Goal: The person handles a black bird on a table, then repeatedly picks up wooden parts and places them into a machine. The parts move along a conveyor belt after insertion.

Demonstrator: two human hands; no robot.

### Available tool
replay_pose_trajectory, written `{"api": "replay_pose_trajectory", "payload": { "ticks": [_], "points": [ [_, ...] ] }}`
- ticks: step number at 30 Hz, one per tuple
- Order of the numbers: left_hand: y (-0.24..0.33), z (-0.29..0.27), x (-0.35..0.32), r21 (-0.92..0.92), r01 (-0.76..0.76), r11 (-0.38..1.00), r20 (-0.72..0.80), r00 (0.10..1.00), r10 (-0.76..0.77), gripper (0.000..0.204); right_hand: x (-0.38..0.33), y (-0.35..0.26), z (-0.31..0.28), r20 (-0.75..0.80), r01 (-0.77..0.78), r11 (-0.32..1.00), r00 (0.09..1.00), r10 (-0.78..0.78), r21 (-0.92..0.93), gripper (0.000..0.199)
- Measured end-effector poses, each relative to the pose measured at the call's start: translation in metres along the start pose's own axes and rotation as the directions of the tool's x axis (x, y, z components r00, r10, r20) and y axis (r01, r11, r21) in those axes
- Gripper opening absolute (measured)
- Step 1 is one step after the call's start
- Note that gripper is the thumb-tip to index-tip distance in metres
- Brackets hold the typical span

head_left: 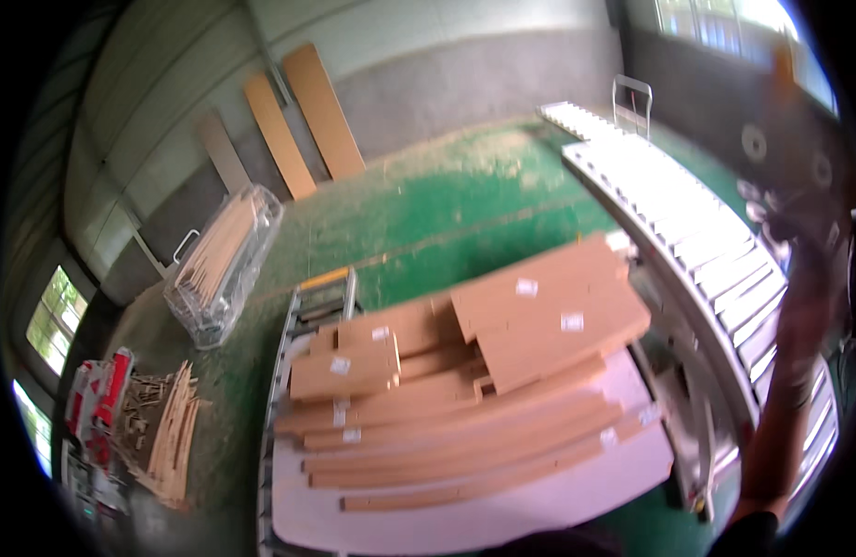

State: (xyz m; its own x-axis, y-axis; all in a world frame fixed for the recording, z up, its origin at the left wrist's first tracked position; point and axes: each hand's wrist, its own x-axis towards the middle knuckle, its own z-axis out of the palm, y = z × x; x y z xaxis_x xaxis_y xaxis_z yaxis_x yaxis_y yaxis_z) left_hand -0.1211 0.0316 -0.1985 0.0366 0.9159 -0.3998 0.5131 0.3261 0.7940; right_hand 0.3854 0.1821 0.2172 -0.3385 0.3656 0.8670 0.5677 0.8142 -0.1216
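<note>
Dozens of flat brown boards (465,390) lie stacked before us on a pale sheet (558,501) that rests on a roller table (278,371), the nearest long strips curved like bows, the shorter panels (549,320) piled above them, each carrying a small white label. Our right arm rises along the right edge, its forearm blurred, and the right hand (809,269) is lifted up beside the long roller conveyor (688,223); it is too smeared for us to tell whether the fingers are spread or closed, and we see nothing in it. Our left hand is out of view.

We judge the work here to be handling these boards, and the stack sits just left of the raised arm, well within reach. Done well, we would take one board at a time by its long edges, lifting level so the thin curved strips do not flex or drag across the labels below.

Surfaces look smooth and matte, like pressed fibreboard, with crisp cut edges. The conveyor's rollers are pale metal, closely spaced, sweeping away in a bend. The floor (428,213) is green paint, worn and dusted with sawdust. Farther off, a plastic-wrapped bundle of slats (224,265) rests on a cart, loose wood offcuts (173,436) are heaped at lower left, and two tall planks (303,116) lean on the grey wall.
</note>
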Motion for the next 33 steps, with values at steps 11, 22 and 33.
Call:
{"api": "replay_pose_trajectory", "payload": {
  "ticks": [11,22,33],
  "points": [
    [-0.019,0.040,0.043,-0.100,-0.088,0.991,0.059,0.994,0.094,0.029,-0.149,0.012,0.115,0.621,-0.627,0.720,0.446,0.644,-0.297,0.055],
    [-0.040,0.068,-0.021,-0.109,0.217,0.970,0.257,0.949,-0.183,0.029,-0.334,-0.060,0.070,0.666,-0.843,-0.519,-0.307,0.679,0.141,0.038],
    [-0.100,0.119,-0.224,-0.236,0.855,0.461,0.677,0.485,-0.554,0.029,-0.527,-0.219,-0.039,0.758,-0.042,-0.910,-0.538,0.369,0.413,0.026]
  ]
}}
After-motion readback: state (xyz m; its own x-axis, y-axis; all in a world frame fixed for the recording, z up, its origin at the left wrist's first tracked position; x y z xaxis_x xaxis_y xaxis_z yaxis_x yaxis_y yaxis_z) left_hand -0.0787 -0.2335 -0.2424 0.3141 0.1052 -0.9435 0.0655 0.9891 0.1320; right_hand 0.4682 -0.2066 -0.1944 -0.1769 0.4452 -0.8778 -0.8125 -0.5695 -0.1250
